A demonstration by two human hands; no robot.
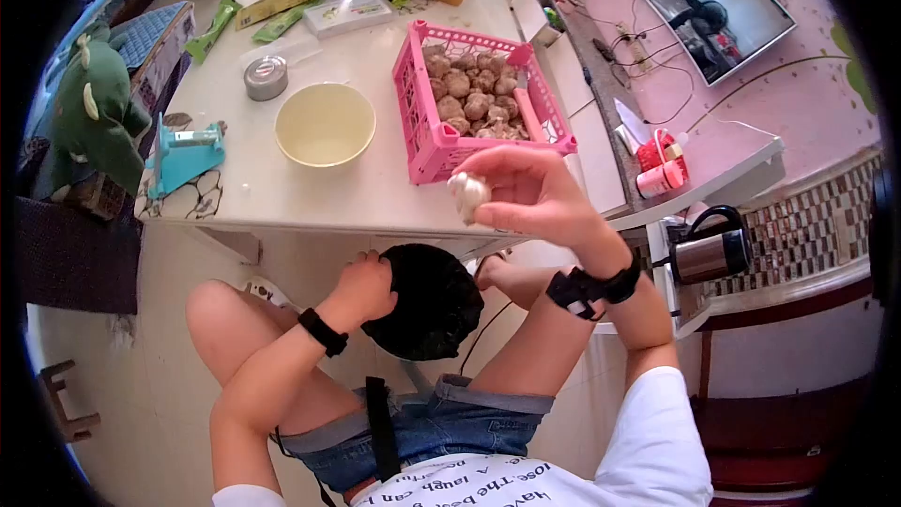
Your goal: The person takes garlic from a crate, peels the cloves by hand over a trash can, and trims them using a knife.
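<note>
My right hand [530, 197] is raised over the front edge of the table, its thumb and fingers closed round a pale garlic bulb [468, 195]. Just behind it stands a pink plastic basket [434, 161], filled with brownish garlic bulbs [477, 94]. Lower down, my left hand [360, 287] rests at the left rim of a black-lined bin [427, 305] between my legs. Its fingers are curled, and whatever they may hold is hidden. A cream bowl [326, 124] sits on the table, left of the basket; no contents show in it.
On the white table [375, 197] are a round metal tin [266, 78], a turquoise stand [188, 155], a white box [347, 15], green packets [214, 28] and several jars. A kettle [710, 246] stands at right; a green plush toy [99, 113] is at left.
</note>
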